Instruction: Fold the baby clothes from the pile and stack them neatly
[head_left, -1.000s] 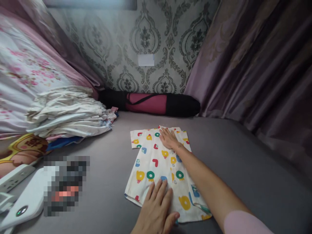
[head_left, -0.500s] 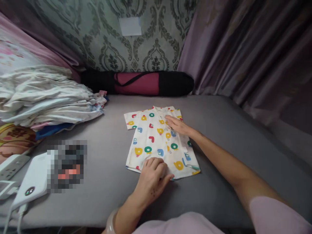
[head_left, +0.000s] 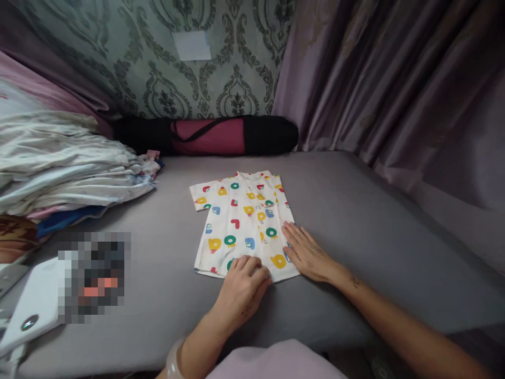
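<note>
A small white short-sleeved shirt (head_left: 240,216) lies spread on the grey bed surface, printed with red, yellow, green and blue shapes. Its collar points away from me and one sleeve sticks out to the left; the right sleeve appears folded inward. My left hand (head_left: 245,287) is at the bottom hem with its fingers curled closed on the cloth; the fingertips are partly hidden. On the shirt's lower right edge lies my right hand (head_left: 310,253), palm down and flat with fingers stretched out, partly over the cloth.
Heaped clothes (head_left: 67,163) lie at the left. Nearer me are a white power bank (head_left: 35,300) with a cable and a blurred-out item (head_left: 102,279). A black and maroon long bag (head_left: 209,136) rests along the wall. Purple curtains (head_left: 339,79) hang at the right.
My right hand has slid from the shirt's upper chest down toward me to the lower right edge. My left hand stays at the hem. The whole view has shifted slightly.
</note>
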Available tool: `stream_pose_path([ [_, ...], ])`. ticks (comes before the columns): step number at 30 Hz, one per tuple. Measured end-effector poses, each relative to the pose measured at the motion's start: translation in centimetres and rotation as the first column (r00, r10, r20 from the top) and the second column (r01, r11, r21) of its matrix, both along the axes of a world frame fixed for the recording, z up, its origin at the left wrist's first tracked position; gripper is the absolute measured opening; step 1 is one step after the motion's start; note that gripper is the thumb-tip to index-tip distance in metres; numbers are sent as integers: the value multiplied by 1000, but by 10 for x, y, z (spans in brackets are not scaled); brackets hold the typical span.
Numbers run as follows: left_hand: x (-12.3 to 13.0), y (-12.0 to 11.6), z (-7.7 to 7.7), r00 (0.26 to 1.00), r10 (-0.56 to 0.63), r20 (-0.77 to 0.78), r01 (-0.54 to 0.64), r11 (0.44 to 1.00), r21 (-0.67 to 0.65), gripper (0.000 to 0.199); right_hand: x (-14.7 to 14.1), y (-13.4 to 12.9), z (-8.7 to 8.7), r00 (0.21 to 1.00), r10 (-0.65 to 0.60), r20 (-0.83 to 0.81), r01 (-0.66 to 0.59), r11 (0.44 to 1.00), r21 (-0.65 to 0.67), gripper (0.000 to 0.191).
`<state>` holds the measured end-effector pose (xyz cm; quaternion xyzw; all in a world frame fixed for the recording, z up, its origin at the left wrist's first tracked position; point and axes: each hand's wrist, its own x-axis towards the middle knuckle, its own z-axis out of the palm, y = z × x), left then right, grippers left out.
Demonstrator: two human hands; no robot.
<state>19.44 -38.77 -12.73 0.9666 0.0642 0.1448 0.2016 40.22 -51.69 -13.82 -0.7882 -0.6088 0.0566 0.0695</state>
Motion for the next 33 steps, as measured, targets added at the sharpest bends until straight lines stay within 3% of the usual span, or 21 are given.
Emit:
stream_pose_path([
  [6, -1, -2, 2, 1000, 1, -4, -1, 1000, -2, 18, -7, 3, 7, 999, 14, 36, -17, 995, 96, 59],
  [11, -2, -1, 6, 1000, 8, 22, -7, 999, -37, 18, -12, 1, 8, 994, 107, -10, -107, 994, 6, 60],
  [13, -7, 6, 8, 993, 81, 85, -74, 994, -84, 19, -8, 5, 18, 994, 107, -38, -109, 993, -40, 60],
  [16, -24, 26, 9, 912, 360, 197, -337, 931, -143, 23, -1, 26, 38, 992, 102, -77, -106, 993, -46, 48],
  [19, -47, 48, 2, 757, 615, 221, -605, 787, -118, 27, 1, 67, 53, 985, 124, -118, -117, 991, 62, 36],
  [22, -63, 62, -10, 665, 725, 180, -731, 681, -38, 32, -2, 125, 59, 980, 122, -159, -101, 986, 135, 32],
  [26, -67, 63, -23, 638, 760, 127, -766, 642, 5, 36, -17, 212, 58, 970, 111, -214, -74, 982, 171, 30],
  [29, -63, 60, -24, 625, 777, 81, -777, 628, -28, 37, -40, 272, 51, 971, 75, -229, -56, 994, 91, 29],
  [33, -61, 58, -24, 625, 780, 20, -774, 623, -114, 32, -76, 327, 35, 977, -18, -213, 24, 999, 26, 34],
])
